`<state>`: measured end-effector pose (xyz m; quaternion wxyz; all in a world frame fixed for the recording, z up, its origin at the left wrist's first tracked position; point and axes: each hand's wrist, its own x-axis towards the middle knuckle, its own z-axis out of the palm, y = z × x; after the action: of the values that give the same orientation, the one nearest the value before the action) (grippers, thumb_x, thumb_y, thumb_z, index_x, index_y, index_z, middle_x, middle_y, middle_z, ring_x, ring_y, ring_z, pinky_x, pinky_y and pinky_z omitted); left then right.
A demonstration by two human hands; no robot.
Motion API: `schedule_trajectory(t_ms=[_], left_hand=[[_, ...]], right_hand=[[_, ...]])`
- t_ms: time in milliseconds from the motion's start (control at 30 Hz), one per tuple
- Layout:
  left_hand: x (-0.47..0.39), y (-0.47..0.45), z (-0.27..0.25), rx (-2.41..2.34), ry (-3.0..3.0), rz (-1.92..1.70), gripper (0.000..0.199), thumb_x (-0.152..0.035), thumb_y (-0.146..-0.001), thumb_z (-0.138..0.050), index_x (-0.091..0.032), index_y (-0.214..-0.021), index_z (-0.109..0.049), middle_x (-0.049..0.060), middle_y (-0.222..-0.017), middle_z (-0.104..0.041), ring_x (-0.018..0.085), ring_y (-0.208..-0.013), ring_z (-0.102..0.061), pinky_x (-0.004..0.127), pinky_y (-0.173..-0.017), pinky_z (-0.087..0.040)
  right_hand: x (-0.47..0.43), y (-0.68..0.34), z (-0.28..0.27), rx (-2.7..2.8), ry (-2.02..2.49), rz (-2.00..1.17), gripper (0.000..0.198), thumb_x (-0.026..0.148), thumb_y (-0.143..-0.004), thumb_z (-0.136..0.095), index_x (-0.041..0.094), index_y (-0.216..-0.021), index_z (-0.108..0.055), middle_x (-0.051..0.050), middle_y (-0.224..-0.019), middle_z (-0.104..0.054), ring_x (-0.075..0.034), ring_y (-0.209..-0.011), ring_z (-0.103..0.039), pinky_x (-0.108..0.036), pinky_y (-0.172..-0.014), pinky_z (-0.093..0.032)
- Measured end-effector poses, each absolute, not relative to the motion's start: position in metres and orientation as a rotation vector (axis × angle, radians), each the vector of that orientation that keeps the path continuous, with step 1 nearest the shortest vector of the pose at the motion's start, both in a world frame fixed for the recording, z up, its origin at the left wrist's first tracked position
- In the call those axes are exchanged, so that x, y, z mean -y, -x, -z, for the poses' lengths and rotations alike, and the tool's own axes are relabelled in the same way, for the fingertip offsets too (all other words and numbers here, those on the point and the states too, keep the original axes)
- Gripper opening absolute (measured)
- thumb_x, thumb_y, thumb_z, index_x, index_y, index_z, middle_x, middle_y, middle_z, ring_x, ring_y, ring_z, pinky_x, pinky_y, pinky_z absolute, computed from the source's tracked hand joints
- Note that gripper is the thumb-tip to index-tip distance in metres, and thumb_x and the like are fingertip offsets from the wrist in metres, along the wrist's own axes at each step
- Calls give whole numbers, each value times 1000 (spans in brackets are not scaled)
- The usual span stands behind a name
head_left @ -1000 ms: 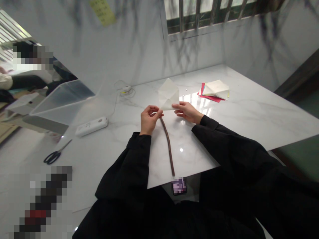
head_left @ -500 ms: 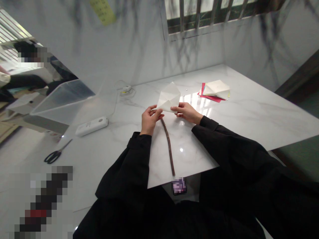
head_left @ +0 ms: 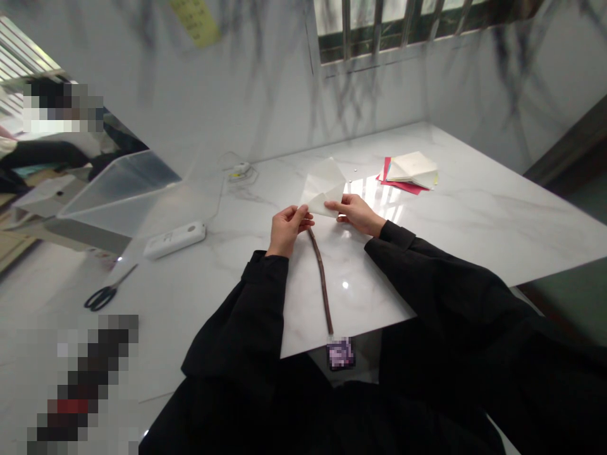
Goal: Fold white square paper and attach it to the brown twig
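A folded sheet of white paper (head_left: 325,183) is held up above the table between my two hands. My left hand (head_left: 287,229) pinches its lower left corner between thumb and fingers. With thumb on top and fingers beneath, my right hand (head_left: 358,213) grips the lower right edge. A crease and a folded flap show near the paper's lower edge. Below the hands a thin brown stick (head_left: 323,278) lies on the white marbled table (head_left: 469,221), its upper end close to my left fingers.
Coloured and cream papers (head_left: 411,172) lie stacked at the back right. To the left are a white power strip (head_left: 175,240), black-handled scissors (head_left: 105,296) and a clear plastic bin (head_left: 121,189). Another person (head_left: 52,155) sits at far left. A barred window (head_left: 379,31) is behind.
The paper has tilted slightly, and its lower flap stands out more. My left hand has shifted a little to the right and down; my right hand has barely moved.
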<state>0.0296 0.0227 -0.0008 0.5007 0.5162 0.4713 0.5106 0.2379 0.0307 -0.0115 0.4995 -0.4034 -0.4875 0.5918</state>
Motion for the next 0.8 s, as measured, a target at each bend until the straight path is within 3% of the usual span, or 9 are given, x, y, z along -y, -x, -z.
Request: schedule_trajectory(t_ms=[167,300,533,667,800], left_hand=[[-23,-29,0,-1152,-1279,-1261,55,-69,-73,-85,-17,-81,-69,8,-82,-76,14,-63,-71,24,-61,-57],[-23,-28,0,-1160,-1315,-1264,50,-65,-77,-83,-17,-81,-68,7,-83,-76,13,-64,-71,25,-62,-58],[-23,-30,3,-1096,-1277,-1210,56,-54,-60,-97,-17,-94,-74,4,-85,-77,16,-71,-73,28,-69,-64],[-22,-30,6,-1085,-1283,-1188,58,-52,-61,-98,-14,-100,-78,9,-99,-81,18,-79,-74,29,-73,-64],[-22,-30,8,-1112,-1270,-1188,61,-54,-58,-99,-14,-100,-80,11,-99,-81,19,-80,-75,30,-71,-64]], right_hand=[[-38,-240,16,1196,977,-1364,47,60,-71,-91,17,-82,-73,0,-74,-64,-11,-65,-49,-24,-59,-40],[-40,-240,16,1195,972,-1345,50,62,-70,-91,18,-78,-70,1,-69,-58,-11,-63,-47,-25,-57,-38],[-35,-240,14,1341,1016,-1317,47,61,-73,-87,16,-76,-74,-2,-70,-65,-12,-63,-50,-26,-58,-38],[-31,-239,11,1456,1024,-1296,46,61,-75,-86,16,-77,-77,-2,-70,-68,-12,-63,-51,-26,-59,-40],[-29,-239,8,1486,1009,-1305,44,56,-75,-87,15,-85,-80,-3,-73,-71,-12,-62,-52,-26,-57,-39]])
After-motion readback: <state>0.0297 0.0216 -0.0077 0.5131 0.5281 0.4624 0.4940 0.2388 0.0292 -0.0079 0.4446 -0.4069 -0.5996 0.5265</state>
